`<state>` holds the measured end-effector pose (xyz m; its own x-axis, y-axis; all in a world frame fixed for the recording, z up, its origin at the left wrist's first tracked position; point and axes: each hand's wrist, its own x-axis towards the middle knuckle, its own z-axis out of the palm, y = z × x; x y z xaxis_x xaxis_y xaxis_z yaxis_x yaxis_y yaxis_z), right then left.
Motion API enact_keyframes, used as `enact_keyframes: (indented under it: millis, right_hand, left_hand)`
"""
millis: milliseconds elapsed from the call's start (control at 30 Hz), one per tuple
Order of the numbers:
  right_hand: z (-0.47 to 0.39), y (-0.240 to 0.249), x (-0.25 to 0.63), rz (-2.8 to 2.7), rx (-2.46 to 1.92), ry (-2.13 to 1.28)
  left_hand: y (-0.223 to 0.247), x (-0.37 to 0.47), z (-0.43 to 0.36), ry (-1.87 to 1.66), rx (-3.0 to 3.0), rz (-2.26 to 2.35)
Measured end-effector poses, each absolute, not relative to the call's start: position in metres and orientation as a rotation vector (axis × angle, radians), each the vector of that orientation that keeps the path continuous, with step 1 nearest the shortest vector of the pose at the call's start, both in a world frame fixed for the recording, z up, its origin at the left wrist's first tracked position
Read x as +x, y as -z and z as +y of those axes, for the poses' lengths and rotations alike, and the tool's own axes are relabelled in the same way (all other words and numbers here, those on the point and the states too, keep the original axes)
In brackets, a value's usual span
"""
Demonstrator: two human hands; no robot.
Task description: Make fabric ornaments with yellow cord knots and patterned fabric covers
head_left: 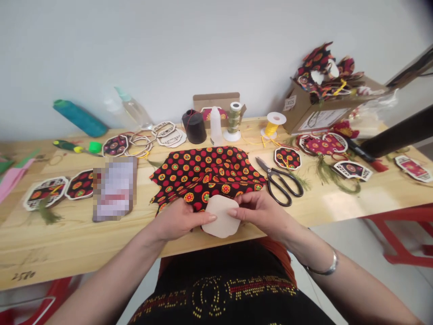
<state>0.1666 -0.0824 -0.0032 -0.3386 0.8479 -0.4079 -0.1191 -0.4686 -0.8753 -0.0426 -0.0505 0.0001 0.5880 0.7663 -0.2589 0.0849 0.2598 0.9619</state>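
Note:
A pale, rounded-corner card piece (220, 221) lies against a black fabric (211, 164) printed with red dots and orange flowers. My left hand (181, 219) pinches the card's left side, thumb on top and fingers hidden underneath with the cloth. On the other side, my right hand (259, 210) grips the card's right edge, its thumb pressed on the face and its fingers curled at the fabric. The rest of the cloth spreads behind the card on the table. Just right of it lie black-handled scissors (282, 183), touched by neither hand.
Along the wall stand a black thread spool (194, 128), a white bottle (215, 125) and a yellow thread spool (271, 126). A cardboard box (324, 113) stuffed with fabric pieces is at the back right. A blurred-out object (115, 189) and several tasselled ornaments lie around the wooden table (135, 246).

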Motion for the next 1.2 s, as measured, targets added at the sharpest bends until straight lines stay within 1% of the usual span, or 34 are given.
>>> enact_keyframes:
  millis: [167, 300, 533, 667, 900, 1067, 1200]
  right_hand:
    - [-0.084, -0.004, 0.163, -1.007, -1.256, -1.838]
    - [-0.083, -0.004, 0.164, -1.041, -1.268, -1.816]
    - [-0.078, -0.006, 0.170, -1.370, -1.182, -1.830]
    - [-0.075, -0.009, 0.170, -1.447, -1.181, -1.811]
    - [-0.074, -0.004, 0.169, -1.492, -1.209, -1.801]
    - [-0.072, 0.004, 0.173, -1.487, -1.241, -1.801]
    - [-0.069, 0.009, 0.175, -1.375, -1.249, -1.829]
  left_hand:
    - [0.000, -0.044, -0.053, -0.536, 1.274, 0.970]
    - [0.004, -0.044, -0.053, -0.505, 1.289, 0.939]
    - [0.006, -0.042, -0.057, -0.461, 1.237, 0.918]
    - [0.005, -0.040, -0.057, -0.430, 1.239, 0.877]
    - [0.003, -0.039, -0.051, -0.351, 1.227, 0.856]
    - [0.007, -0.038, -0.045, -0.366, 1.152, 0.826]
    - [0.006, -0.036, -0.041, -0.438, 1.003, 0.765]
